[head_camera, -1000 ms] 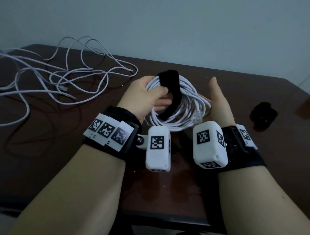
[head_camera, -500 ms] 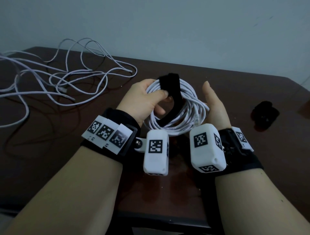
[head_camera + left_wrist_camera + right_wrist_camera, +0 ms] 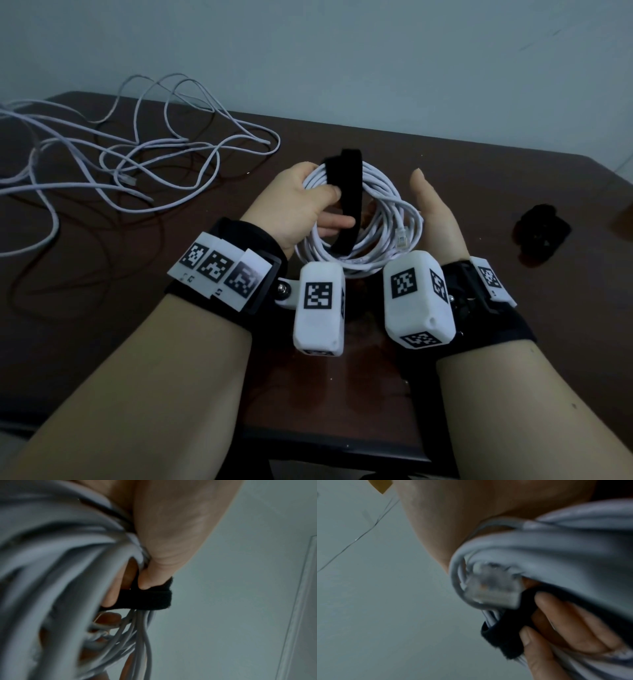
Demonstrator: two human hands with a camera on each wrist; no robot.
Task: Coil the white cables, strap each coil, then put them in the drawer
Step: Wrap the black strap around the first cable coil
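A coil of white cable (image 3: 387,205) is held above the dark table (image 3: 479,178), a clear plug (image 3: 400,236) hanging on its right side. A black strap (image 3: 351,192) loops over the coil's top, its tail hanging through the middle. My left hand (image 3: 298,205) grips the coil's upper left, thumb pressing the strap (image 3: 150,599) against the strands. My right hand (image 3: 435,219) lies along the coil's right side, thumb straight up, fingers hidden behind the coil. The right wrist view shows the plug (image 3: 491,588) and fingertips on the strap (image 3: 503,641).
A second white cable (image 3: 164,161) lies loose and tangled across the table's far left. Another black strap (image 3: 541,229) lies rolled up near the right edge. A pale wall stands behind the table. The table's front edge is below my wrists.
My right hand has moved left, up against the coil's right side. My left hand keeps its grip on the coil and strap, which have shifted only slightly.
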